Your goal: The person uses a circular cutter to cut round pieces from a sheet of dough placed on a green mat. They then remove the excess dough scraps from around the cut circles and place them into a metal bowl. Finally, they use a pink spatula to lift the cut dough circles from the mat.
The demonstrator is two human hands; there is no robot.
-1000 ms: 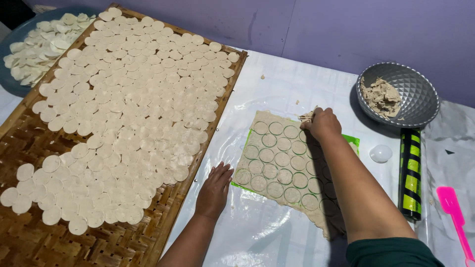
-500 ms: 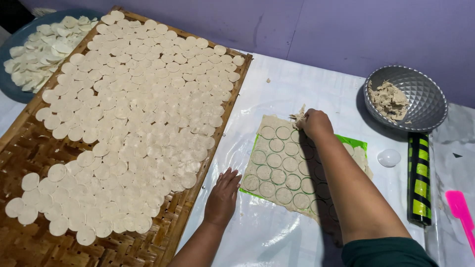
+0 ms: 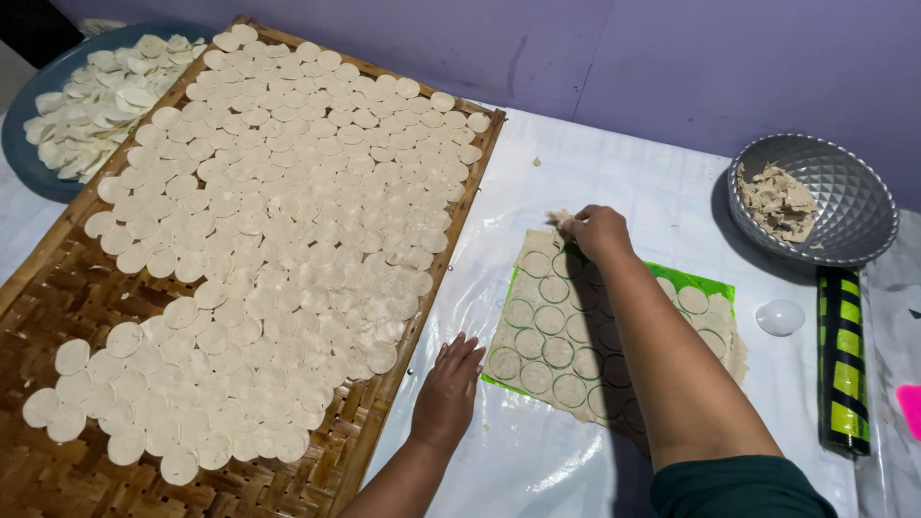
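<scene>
Head view. Rolled dough sheet (image 3: 566, 326) lying flat on a green mat (image 3: 705, 285) over clear plastic sheeting (image 3: 537, 451), scored all over with cut circles. Long axis running from the far-left corner down toward the near right, with that far corner pointing at the purple wall (image 3: 672, 67). Right hand (image 3: 597, 231) closed in a pinch on the sheet's far-left corner, a ragged bit of dough showing just beyond the fingertips; right forearm crossing the sheet diagonally and hiding its middle and near-right part. Left hand (image 3: 449, 388) spread flat, palm down, fingers together and pointing away, pressed on the plastic just beside the sheet's near-left edge, holding nothing.

To the left, woven bamboo tray (image 3: 58, 288) covered with rows of cut dough rounds (image 3: 288, 211), its right rim close to the left hand. Beyond its far-left corner, blue basin (image 3: 29, 125) heaped with more pale pieces. To the right, faceted metal bowl (image 3: 844, 206) with dough scraps (image 3: 777, 200). Near it, small clear round cutter (image 3: 779, 317), well apart from the sheet. Black rolling pin with green stripes (image 3: 841, 360) lying lengthwise below the bowl. Pink object (image 3: 909, 408) at the right edge, cut off.
</scene>
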